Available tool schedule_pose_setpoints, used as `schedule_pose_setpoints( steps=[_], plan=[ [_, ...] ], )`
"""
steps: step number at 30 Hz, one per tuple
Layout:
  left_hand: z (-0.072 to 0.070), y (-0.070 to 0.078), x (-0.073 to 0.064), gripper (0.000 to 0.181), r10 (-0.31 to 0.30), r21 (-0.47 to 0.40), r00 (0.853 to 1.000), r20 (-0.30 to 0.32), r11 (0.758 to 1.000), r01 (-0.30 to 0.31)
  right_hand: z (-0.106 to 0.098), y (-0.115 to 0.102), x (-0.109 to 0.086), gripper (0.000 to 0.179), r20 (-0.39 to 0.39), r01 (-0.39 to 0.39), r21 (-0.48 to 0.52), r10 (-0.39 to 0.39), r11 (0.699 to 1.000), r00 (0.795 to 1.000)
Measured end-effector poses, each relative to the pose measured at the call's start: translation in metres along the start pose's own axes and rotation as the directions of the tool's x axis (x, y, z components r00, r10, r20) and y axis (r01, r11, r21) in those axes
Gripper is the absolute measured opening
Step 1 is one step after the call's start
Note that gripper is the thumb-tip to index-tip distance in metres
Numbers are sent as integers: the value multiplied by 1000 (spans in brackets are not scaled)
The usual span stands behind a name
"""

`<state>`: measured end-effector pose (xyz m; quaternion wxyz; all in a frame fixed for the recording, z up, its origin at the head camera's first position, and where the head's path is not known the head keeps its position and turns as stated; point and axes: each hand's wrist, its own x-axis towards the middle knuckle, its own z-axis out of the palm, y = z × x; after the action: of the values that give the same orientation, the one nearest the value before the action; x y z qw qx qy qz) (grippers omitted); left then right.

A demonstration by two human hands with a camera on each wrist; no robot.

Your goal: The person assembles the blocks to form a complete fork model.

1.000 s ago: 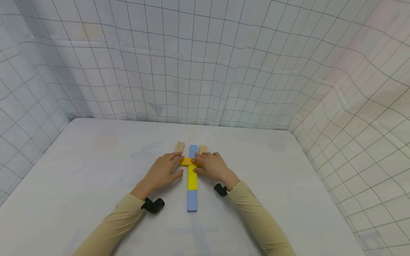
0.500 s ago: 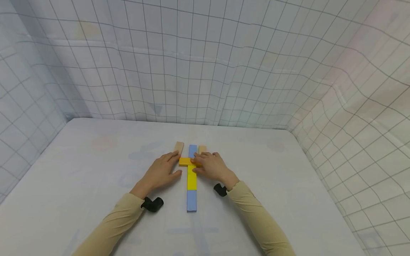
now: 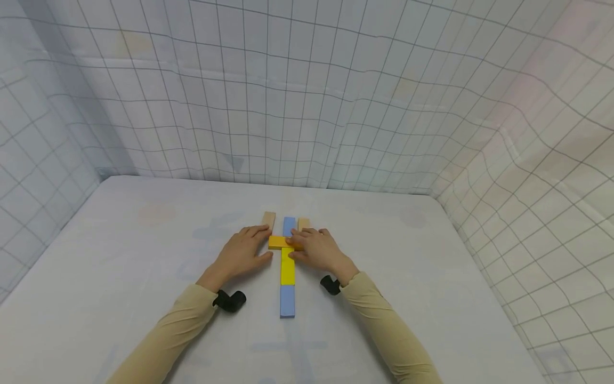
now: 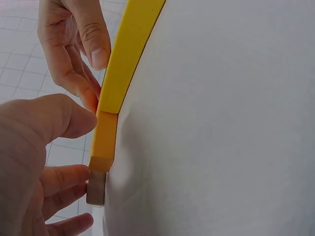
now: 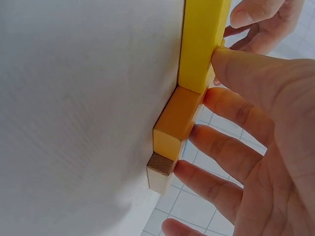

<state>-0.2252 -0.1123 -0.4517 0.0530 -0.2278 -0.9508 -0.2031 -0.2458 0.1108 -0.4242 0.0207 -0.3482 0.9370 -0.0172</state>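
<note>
Flat blocks lie on the white table in a cross-like figure. An orange block (image 3: pixel 276 243) lies crosswise, with a yellow block (image 3: pixel 288 266) and a blue block (image 3: pixel 287 302) in line below it. Beyond it lie another blue block (image 3: pixel 289 225), a tilted plain wooden block (image 3: pixel 269 219) on the left and a second plain wooden block (image 3: pixel 304 222) on the right. My left hand (image 3: pixel 242 253) has its fingertips at the tilted wooden block, thumb apart from the yellow one. My right hand (image 3: pixel 318 250) rests spread fingertips on the orange block's right part, partly hiding it; its thumb touches the yellow block.
The white tabletop (image 3: pixel 144 256) spreads around the blocks on all sides. A white cloth with a dark grid (image 3: pixel 297 106) hangs behind the table and along both sides. Black wrist-worn devices (image 3: pixel 231 302) sit under both cuffs.
The left fingertips have drawn back from the orange block's left end to the tilted wooden block, leaving that end uncovered. The right hand has stayed in place.
</note>
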Motion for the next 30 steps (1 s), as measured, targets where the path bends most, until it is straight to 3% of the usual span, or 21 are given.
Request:
schedule_pose_setpoints(
  steps=[7, 14, 30],
  plan=[
    [2, -1, 2, 63, -22, 1, 1000, -6, 1000, 22, 1, 1, 0, 43, -3, 2, 6, -2, 1000, 1000],
    [3, -1, 7, 72, -72, 20, 996, 47, 997, 71, 2, 2, 0, 45, -5, 1, -8, -1, 1000, 1000],
    [5, 4, 9, 72, -54, 50, 998, 39, 997, 52, 1, 1, 0, 45, 1, -4, 9, 4, 1000, 1000]
  ],
)
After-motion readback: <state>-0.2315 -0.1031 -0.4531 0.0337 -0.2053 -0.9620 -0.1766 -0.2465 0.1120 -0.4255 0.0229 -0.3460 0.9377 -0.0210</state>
